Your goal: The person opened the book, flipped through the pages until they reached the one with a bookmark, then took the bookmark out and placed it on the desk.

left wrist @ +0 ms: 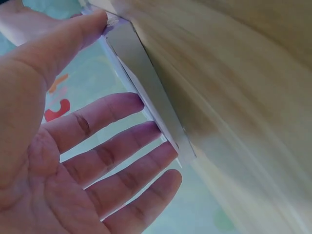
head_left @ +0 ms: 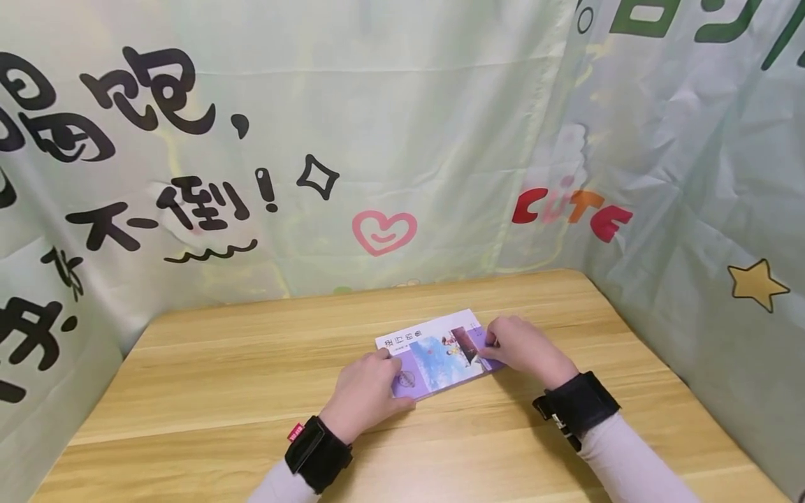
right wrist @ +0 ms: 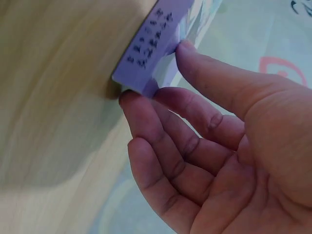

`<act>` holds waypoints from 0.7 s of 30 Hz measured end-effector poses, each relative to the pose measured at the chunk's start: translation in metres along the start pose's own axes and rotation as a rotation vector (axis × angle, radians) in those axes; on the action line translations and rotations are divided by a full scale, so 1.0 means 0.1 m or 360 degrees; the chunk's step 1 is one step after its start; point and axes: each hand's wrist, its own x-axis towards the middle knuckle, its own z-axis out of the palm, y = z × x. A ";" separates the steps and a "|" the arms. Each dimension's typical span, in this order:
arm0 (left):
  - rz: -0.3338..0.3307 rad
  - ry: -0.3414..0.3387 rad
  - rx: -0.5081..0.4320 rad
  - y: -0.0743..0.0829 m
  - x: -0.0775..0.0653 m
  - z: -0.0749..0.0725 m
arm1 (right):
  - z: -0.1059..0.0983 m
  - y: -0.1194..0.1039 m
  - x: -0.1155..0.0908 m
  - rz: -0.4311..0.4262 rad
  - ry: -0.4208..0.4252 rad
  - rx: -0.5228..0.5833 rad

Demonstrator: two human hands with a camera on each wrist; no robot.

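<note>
A thick book (head_left: pixel 440 356) with a white, purple and sky-blue cover lies slanted on the table, its printed title turned sideways to me. At its left end is my left hand (head_left: pixel 367 391), the thumb by the near corner and the fairly straight, spread fingers along the short edge. The left wrist view shows the page block (left wrist: pixel 151 92) there, with a thin gap under the cover. My right hand (head_left: pixel 528 349) pinches the right end, thumb on the cover and curled fingers at the corner. Lettering runs along the purple spine (right wrist: pixel 146 48) in the right wrist view.
The wooden table (head_left: pixel 239 391) reaches back to a pale green cloth backdrop (head_left: pixel 402 140) with printed writing, a heart and a star. Both wrists carry black straps (head_left: pixel 581 405) over light sleeves (head_left: pixel 635 461).
</note>
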 end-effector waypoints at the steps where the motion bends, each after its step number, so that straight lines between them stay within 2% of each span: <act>1: -0.0001 0.0000 -0.0008 -0.02 -0.02 -0.01 | 0.00 -0.03 -0.02 -0.0013 -0.0001 0.0010; 7: 0.0010 -0.0013 -0.0066 -0.11 -0.16 -0.08 | 0.05 -0.16 -0.10 -0.0138 -0.0002 0.0033; 12: 0.0043 -0.0037 -0.0042 -0.19 -0.26 -0.12 | 0.06 -0.24 -0.16 -0.0197 -0.0057 0.0137; 16: 0.0081 -0.0059 -0.0033 -0.21 -0.30 -0.14 | 0.02 -0.22 -0.17 -0.0167 -0.0117 0.0198; 21: 0.0051 -0.0073 -0.0054 -0.19 -0.36 -0.18 | 0.03 -0.14 -0.09 -0.0219 -0.0131 0.0183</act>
